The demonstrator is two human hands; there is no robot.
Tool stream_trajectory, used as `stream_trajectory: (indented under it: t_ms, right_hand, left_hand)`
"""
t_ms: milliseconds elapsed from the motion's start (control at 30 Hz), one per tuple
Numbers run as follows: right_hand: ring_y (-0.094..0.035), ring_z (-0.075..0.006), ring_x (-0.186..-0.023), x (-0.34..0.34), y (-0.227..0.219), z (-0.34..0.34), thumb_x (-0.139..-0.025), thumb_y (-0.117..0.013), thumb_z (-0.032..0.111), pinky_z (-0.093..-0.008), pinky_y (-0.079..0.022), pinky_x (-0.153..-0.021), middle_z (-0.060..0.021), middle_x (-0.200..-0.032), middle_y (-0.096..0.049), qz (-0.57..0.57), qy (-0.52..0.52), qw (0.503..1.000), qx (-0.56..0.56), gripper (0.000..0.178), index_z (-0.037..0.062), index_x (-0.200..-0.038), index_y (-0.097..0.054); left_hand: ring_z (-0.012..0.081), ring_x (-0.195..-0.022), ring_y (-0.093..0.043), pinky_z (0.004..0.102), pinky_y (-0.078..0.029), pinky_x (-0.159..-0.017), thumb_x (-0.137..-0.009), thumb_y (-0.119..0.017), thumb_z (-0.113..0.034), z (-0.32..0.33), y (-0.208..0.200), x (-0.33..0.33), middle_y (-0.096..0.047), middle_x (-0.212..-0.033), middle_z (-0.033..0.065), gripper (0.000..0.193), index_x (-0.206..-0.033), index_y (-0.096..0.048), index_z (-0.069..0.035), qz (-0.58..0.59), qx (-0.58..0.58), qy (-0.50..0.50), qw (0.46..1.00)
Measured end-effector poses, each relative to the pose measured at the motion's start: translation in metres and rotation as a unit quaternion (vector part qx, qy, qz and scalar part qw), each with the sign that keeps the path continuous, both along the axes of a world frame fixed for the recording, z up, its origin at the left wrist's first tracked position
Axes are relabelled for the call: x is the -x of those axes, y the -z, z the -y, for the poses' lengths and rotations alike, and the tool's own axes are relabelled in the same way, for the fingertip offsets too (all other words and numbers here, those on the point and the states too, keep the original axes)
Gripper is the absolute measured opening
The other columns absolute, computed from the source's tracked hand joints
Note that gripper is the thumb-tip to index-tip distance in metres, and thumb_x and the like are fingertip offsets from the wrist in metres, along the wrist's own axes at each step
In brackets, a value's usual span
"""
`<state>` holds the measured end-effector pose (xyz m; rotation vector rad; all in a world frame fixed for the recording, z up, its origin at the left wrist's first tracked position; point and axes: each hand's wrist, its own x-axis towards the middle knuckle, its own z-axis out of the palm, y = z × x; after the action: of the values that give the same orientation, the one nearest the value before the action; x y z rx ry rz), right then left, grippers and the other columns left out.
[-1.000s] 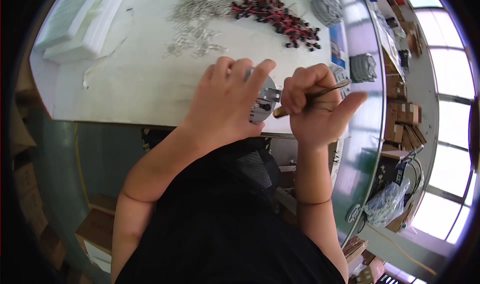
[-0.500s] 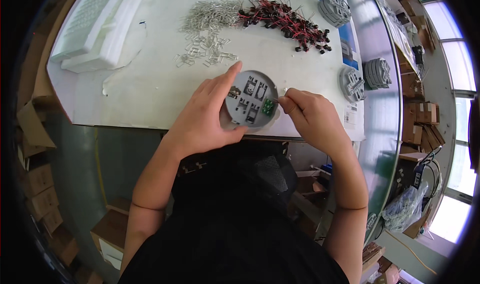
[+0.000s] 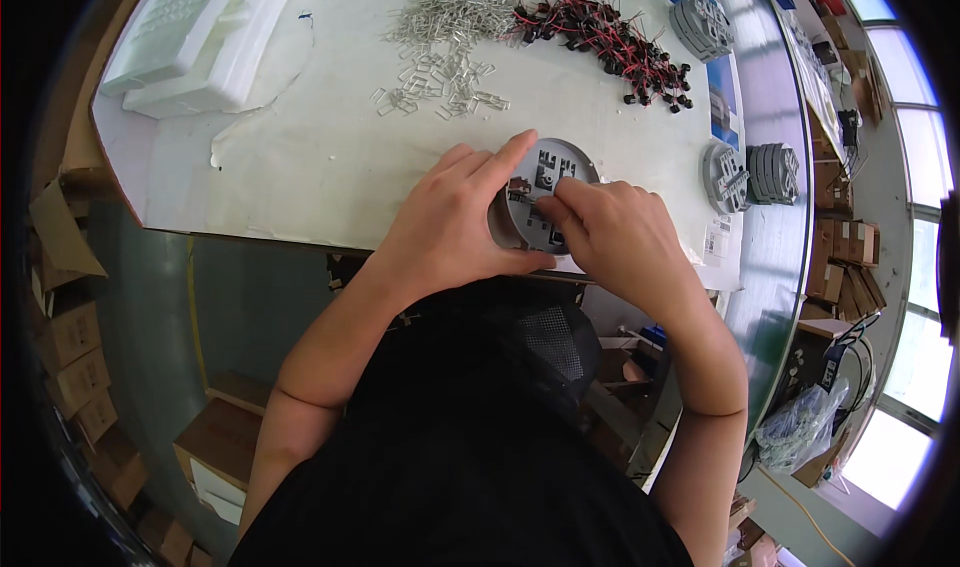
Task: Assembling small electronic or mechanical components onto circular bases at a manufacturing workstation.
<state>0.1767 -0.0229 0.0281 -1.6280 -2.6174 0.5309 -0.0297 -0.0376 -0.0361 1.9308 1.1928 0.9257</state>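
A round grey plastic housing [image 3: 551, 162] with moulded slots lies tilted near the table's front edge. Around its left rim curves my left hand [image 3: 445, 217], thumb below and index finger above, gripping it. My right hand [image 3: 625, 232] reaches over the housing's right half, thumb and index finger pinched near its middle. Something thin and dark shows at those fingertips, too small to name. The green piece in the housing is covered by the right hand.
Beyond the hands lie a pile of clear U-shaped pieces [image 3: 455, 17] and a heap of black parts with red wires [image 3: 620, 42]. Stacked grey housings [image 3: 772, 174] stand on the right, with another stack [image 3: 702, 27] farther back. White foam blocks [image 3: 190, 52] sit at far left.
My right hand has moved left from the housing's right rim to over its middle, covering the green piece. The whole view has shifted a little; my left hand keeps its hold.
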Motion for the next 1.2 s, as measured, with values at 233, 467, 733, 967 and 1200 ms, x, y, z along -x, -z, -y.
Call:
stream_trajectory:
  t_ms: [233,467,733,967,1200]
  right_hand:
    - [-0.065,-0.0399,-0.061,-0.003,0.007,0.001,-0.101,-0.065,0.030,-0.0512,-0.049,-0.054,-0.0136,-0.065,-0.066,-0.025,-0.018,0.999,-0.029,0.029,0.0084,-0.082,-0.063]
    - [-0.065,-0.0385,-0.061,-0.003,0.013,0.002,-0.099,-0.067,0.027,-0.0492,-0.049,-0.053,-0.0117,-0.067,-0.066,-0.031,-0.044,0.997,-0.058,0.026,0.0079,-0.082,-0.061]
    - [-0.069,-0.0335,-0.061,0.003,0.011,0.000,-0.096,-0.069,0.023,-0.0448,-0.052,-0.053,-0.0096,-0.069,-0.067,0.006,-0.097,0.991,-0.088,0.020,0.0084,-0.085,-0.062]
    - [-0.071,-0.0299,-0.063,0.010,-0.006,-0.002,-0.086,-0.075,0.019,-0.0404,-0.055,-0.054,-0.0079,-0.073,-0.069,0.129,-0.157,0.972,-0.121,0.013,0.0097,-0.089,-0.066]
    - [-0.072,-0.0292,-0.063,0.007,-0.008,-0.003,-0.083,-0.077,0.017,-0.0398,-0.055,-0.053,-0.0077,-0.072,-0.070,0.077,-0.128,0.985,-0.085,0.017,0.0099,-0.097,-0.071]
  left_hand:
    - [0.0303,-0.101,-0.064,0.0433,-0.052,-0.097,-0.060,-0.099,-0.034,0.001,0.001,-0.002,-0.069,-0.106,0.0126,0.110,-0.154,-0.051,-0.004,-0.003,-0.009,-0.001,1.000]
    - [0.0319,-0.104,-0.063,0.0436,-0.052,-0.097,-0.063,-0.097,-0.036,0.001,0.004,-0.002,-0.069,-0.107,0.0129,0.108,-0.153,-0.049,-0.001,-0.001,-0.016,0.007,1.000]
    - [0.0330,-0.104,-0.064,0.0450,-0.052,-0.098,-0.061,-0.098,-0.033,-0.001,0.002,-0.004,-0.069,-0.110,0.0148,0.109,-0.154,-0.050,-0.002,0.003,-0.023,0.009,1.000]
    - [0.0328,-0.104,-0.064,0.0452,-0.052,-0.098,-0.059,-0.100,-0.035,-0.001,0.006,-0.002,-0.069,-0.111,0.0148,0.111,-0.154,-0.051,-0.005,0.007,-0.022,0.010,1.000]
    - [0.0313,-0.101,-0.064,0.0441,-0.052,-0.097,-0.059,-0.101,-0.039,-0.001,0.005,-0.002,-0.070,-0.109,0.0134,0.112,-0.154,-0.052,-0.006,-0.002,-0.019,0.006,1.000]
